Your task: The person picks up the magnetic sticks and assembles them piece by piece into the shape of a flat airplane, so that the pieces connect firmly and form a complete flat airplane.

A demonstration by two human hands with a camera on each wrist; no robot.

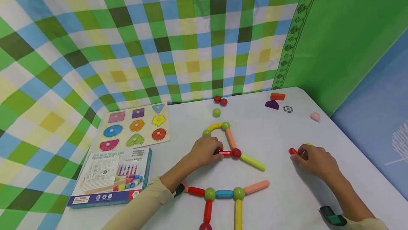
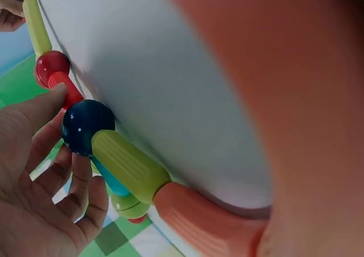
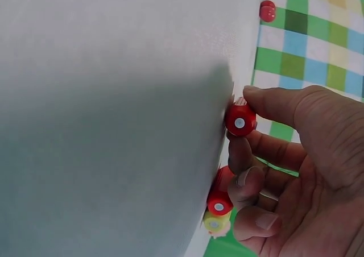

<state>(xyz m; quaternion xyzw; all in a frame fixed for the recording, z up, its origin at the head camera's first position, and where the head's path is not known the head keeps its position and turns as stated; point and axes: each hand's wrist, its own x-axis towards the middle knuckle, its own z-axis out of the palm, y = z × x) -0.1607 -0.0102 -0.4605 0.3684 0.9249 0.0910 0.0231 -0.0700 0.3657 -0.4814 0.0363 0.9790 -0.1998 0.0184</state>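
Observation:
My left hand (image 1: 208,150) pinches a short red magnetic rod (image 2: 69,92) between a dark blue ball (image 2: 87,126) and a red ball (image 1: 236,153). A pink rod (image 1: 230,138) and a yellow-green rod (image 1: 253,162) branch from that red ball. Beyond the hand, a curved yellow rod (image 1: 214,126) links two green balls (image 1: 225,126). Over at the right, my right hand (image 1: 318,161) holds a red magnetic rod (image 3: 240,122) between thumb and forefinger, its round metal end showing. Another red rod (image 3: 220,194) and a yellow one (image 3: 216,220) lie by its lower fingers.
Nearer me lies a second rod-and-ball figure with a blue rod (image 1: 224,194). A boxed toy (image 1: 111,177) and a shape puzzle board (image 1: 134,127) are at left. Loose red balls (image 1: 217,99), a green ball (image 1: 216,112), a purple block (image 1: 272,104) and an orange block (image 1: 277,96) sit farther back.

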